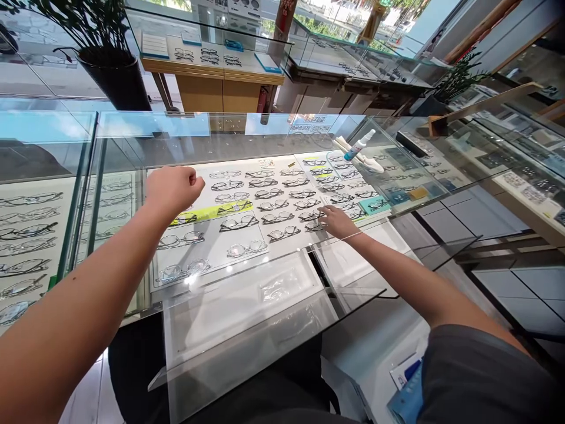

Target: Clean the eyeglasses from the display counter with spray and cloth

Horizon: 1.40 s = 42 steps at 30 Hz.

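Head view: a glass case (289, 247) is displaying rows of spectacles between both arms of one person. Left hand (172, 191) is closing into a loose fist above the left part of the case, fingers curling toward the palm; whether it is gripping anything, one cannot tell. Right hand (338, 222) is lying lower, right of the middle and close to the near edge, its fingers extending, slightly bent, toward dark spectacles (312, 227). Fingertips and spectacles are overlapping in this view; whether the hand is gripping them, one cannot tell. These spectacles are occupying the near end of their row.

A yellow strip (207, 213) is running beneath the left hand, toward the left edge, with spectacles lying on it. Toward the near right corner, a teal card (367, 206) is bearing another pair. Near the far right corner, a spray bottle (358, 146) is leaning beside a white bundle (373, 165). Along the near edge, a white tray (238, 300) is projecting toward the person, with a clear bag (278, 287) lying near its far right corner. Beyond the far edge, a plant (110, 35) is standing left of a second case (251, 73), which is displaying more spectacles.
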Available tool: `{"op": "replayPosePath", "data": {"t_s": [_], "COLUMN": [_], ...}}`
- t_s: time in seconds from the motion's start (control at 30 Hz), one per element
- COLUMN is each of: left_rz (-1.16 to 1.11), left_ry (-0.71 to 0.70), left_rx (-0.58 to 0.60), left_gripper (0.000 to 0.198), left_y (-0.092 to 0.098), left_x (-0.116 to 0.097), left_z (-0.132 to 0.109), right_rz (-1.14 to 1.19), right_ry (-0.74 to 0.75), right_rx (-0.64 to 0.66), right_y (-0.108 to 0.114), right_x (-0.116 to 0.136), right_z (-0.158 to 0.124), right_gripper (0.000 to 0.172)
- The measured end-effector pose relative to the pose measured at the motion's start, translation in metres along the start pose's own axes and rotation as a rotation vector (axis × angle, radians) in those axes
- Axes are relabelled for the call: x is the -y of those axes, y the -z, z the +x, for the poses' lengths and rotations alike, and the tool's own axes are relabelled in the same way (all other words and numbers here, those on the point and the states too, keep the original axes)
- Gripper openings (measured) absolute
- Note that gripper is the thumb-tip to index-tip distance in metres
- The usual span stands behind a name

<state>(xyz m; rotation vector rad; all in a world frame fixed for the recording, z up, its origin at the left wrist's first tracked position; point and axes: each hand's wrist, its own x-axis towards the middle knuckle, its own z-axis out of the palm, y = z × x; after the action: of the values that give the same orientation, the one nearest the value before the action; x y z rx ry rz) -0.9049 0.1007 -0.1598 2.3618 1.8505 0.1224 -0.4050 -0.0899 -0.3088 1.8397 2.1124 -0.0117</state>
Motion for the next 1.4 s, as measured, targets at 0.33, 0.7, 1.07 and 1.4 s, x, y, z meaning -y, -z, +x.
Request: {"op": "replayPosePath", "data": {"t_s": [0.33,0.7,1.07,1.4], "left_rz": [-0.006,-0.025,-0.065,-0.091], "left_ry": [0.012,-0.012,-0.043,-0.11], "left_rx": [-0.006,-0.032,-0.032,0.013], "left_gripper": [0.026,0.022,0.027,0.026], "left_y": [-0.002,-0.001,0.001,0.005], "left_x": [0.002,0.004,0.007,0.015], "left_z": [0.002,0.0,0.001,-0.001], "right_rz": [0.099,0.142,0.269,0.323], "right_ry": [0.054,-0.063,0.119,0.47], "right_rx": [0.041,0.094,0.237,0.252], "right_y": [-0.011,0.013,0.075,0.17], "right_x": [-0.005,0.018,0.093,0.177], "right_z": [0.019,0.007,-0.071,-0.093], "right_gripper": [0.025,0.02,0.011,0.015]}}
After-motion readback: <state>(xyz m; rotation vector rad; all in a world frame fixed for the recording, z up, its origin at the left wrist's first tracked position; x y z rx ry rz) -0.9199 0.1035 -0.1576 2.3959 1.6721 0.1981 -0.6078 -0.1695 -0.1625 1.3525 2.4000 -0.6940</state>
